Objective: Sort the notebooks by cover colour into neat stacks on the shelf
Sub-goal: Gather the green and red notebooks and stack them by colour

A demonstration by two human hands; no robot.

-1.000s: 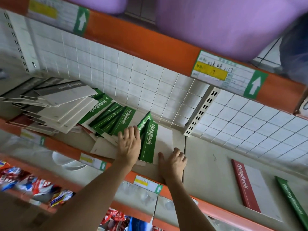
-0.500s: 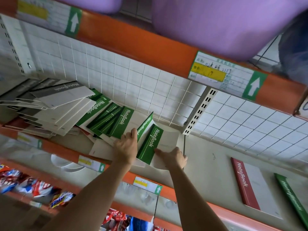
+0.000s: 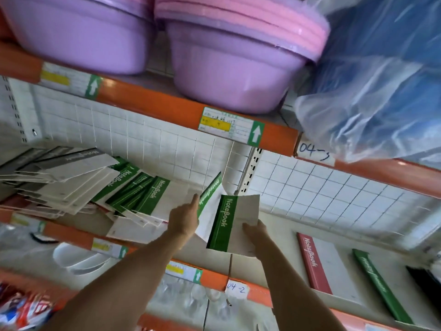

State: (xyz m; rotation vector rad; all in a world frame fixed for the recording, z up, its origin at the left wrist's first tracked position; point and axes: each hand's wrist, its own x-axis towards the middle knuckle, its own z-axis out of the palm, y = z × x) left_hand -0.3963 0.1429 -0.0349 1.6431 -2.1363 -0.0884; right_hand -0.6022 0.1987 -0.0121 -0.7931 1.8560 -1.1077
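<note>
My right hand (image 3: 254, 231) grips a green-spined notebook (image 3: 235, 218) lifted off the shelf (image 3: 274, 232), thumb on its white cover. My left hand (image 3: 185, 217) holds a second green notebook (image 3: 211, 192) tilted up on edge, fingers behind it. To the left, several green notebooks (image 3: 148, 195) lie fanned out, beside a messy pile of grey notebooks (image 3: 71, 168). On the right of the shelf a red notebook (image 3: 315, 263) and a green notebook (image 3: 381, 287) lie flat, side by side.
A white wire grid (image 3: 322, 187) backs the shelf, with an upright post (image 3: 248, 173) in the middle. Purple basins (image 3: 226, 63) and a blue plastic-wrapped bundle (image 3: 381, 75) sit on the upper shelf. Snack packets (image 3: 23, 309) lie below at the left.
Both hands have lifted the two green notebooks off the shelf; the right-hand one has come up and toward me. The camera has tilted upward.
</note>
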